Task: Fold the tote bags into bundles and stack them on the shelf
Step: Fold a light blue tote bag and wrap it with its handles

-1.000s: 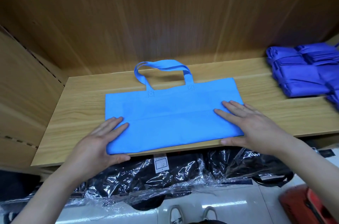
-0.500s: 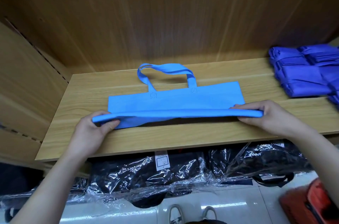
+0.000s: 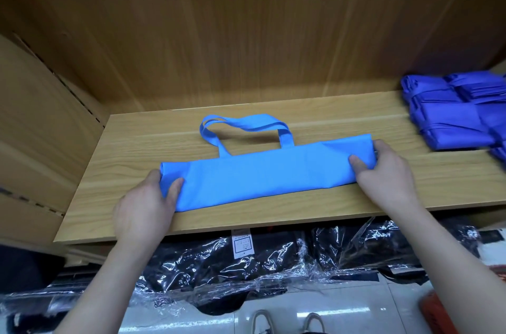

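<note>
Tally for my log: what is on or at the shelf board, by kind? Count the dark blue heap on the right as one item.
light blue tote bag: 1
dark blue heap of bundles: 1
hands gripping the tote's ends: 2 (left hand, right hand)
Total: 4

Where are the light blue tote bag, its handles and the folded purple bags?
light blue tote bag (image 3: pixel 260 177): head view, middle of folded body.
handles (image 3: pixel 254 122): head view, top of loop.
folded purple bags (image 3: pixel 449 116): head view, top of one bundle.

Light-blue tote bag (image 3: pixel 262 172); deep-blue bundles (image 3: pixel 454 112); pale wood-grain shelf (image 3: pixel 142 147) (darker back panel (image 3: pixel 246 32)); black wrapped packs (image 3: pixel 246 265).
</note>
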`<state>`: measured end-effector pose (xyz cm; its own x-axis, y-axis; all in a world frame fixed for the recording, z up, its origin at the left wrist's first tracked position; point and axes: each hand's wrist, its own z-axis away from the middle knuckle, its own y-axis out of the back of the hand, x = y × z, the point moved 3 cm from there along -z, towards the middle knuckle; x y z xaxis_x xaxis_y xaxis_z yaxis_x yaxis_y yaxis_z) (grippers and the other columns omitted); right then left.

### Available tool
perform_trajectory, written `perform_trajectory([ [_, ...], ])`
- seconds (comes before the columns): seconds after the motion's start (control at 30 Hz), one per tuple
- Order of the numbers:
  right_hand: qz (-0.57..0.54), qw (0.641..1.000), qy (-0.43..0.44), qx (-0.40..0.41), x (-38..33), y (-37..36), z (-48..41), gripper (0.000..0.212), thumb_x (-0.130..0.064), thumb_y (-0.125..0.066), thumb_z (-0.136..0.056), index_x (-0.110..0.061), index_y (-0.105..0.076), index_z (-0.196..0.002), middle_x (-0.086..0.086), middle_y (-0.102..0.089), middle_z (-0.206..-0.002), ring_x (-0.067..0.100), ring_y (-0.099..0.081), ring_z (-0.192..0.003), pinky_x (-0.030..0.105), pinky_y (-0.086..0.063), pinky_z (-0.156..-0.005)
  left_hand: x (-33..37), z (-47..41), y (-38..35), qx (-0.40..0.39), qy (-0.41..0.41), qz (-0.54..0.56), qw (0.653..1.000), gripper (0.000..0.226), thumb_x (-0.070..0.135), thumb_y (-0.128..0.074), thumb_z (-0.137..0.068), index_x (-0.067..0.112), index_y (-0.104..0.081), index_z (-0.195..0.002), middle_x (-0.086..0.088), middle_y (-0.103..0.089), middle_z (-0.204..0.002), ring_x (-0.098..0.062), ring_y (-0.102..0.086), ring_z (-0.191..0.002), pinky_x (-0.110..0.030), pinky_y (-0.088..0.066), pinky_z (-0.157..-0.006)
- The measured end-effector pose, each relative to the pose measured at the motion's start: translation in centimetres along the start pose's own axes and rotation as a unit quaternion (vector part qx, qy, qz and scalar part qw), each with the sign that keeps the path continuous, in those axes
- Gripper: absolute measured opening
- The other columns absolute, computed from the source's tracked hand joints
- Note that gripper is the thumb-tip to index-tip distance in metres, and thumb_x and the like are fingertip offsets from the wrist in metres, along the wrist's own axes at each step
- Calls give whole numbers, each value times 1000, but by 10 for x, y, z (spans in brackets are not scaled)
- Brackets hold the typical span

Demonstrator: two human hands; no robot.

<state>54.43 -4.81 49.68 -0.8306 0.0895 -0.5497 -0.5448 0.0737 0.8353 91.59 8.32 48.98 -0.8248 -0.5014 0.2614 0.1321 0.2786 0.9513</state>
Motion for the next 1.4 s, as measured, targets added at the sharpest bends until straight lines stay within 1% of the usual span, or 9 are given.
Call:
perform_trajectory([
  [0.17, 48, 999, -8, 19, -3, -8, 5, 56, -33, -61, -89, -17, -36, -137, 20, -58, -121, 42, -54, -110, 45, -42, -85, -2, -1, -1, 42, 0, 40, 998, 37, 34, -68, -86, 11, -54, -111, -18, -60, -101, -40, -53, -96, -47, -43, -75],
  [0.27, 88, 996, 14, 29, -2, -11, 5, 63, -35, -59, -90, -22, -31, -145, 20, -50, -124, 42, -46, -116, 51, -42, -94, 2, -6, -6, 13, -156, 23, 987, 39, 17, -60, -87, 26, -59, -125, -9, -55, -128, -35, -47, -116, -54, -42, -92],
  [0.53, 184, 967, 155, 86, -33, -4, 6, 66, -3, -67, -75, -24, -50, -135, 16, -45, -130, 36, -40, -110, 48, -45, -81, 11, 7, 1, -187, -218, -46, 957, 75, 83, -22, -70, 51, -48, -133, 22, -40, -141, -9, -33, -126, -33, -43, -97],
  [0.8, 214, 886, 339, -235, -74, -73, 67, 96, -84, -4, -70, -36, -6, -154, -3, 6, -163, 18, 7, -150, 42, 1, -122, 31, 39, 19, -270, -218, -71, 935, 90, 88, -8, -60, 52, -46, -133, 23, -42, -116, -3, -50, -108, -28, -45, -84],
  [0.93, 199, 859, 388, -269, -71, -60, 58, 91, -84, -28, -74, -40, -14, -152, -10, 4, -163, 9, 7, -149, 35, 1, -121, 37, 42, 30, -296, -323, -65, 896, 72, 71, -4, -77, 42, -57, -116, 17, -52, -105, -8, -58, -100, -34, -48, -79],
  [1.03, 175, 834, 426, -302, -68, -56, 54, 80, -64, -58, -81, -41, -23, -149, -16, 2, -161, 1, 6, -147, 32, 1, -120, 61, 39, 49, -171, -433, -16, 885, 26, 32, -48, -85, 33, -62, -107, 11, -57, -101, -19, -57, -98, -37, -54, -68],
  [1.2, 162, 821, 458, -299, -56, -59, 51, 74, -47, -68, -79, -41, -30, -142, -21, -3, -160, -2, 6, -147, 33, 1, -121, 86, 33, 36, -144, -545, -127, 816, 100, 7, -66, -57, 27, -30, -148, -7, -24, -159, -24, -20, -147, -45, -21, -119],
  [1.3, 86, 841, 447, -293, -52, -60, 51, 61, -45, -67, -79, -40, -42, -134, -21, -16, -158, -5, -2, -146, 31, -1, -121, 73, 31, -2, -276, -503, -130, 809, 105, 15, -56, -70, 32, 4, -154, 1, 14, -162, -12, 14, -148, -40, -2, -122],
  [1.4, -18, 867, 388, -311, -54, -59, 48, 46, -29, -71, -84, -34, -56, -128, -19, -32, -151, -7, -15, -143, 31, -5, -121, 69, 29, -16, -324, -450, -5, 832, 94, 24, -61, -74, 28, -13, -154, 7, 0, -163, -5, 3, -148, -29, -6, -121],
])
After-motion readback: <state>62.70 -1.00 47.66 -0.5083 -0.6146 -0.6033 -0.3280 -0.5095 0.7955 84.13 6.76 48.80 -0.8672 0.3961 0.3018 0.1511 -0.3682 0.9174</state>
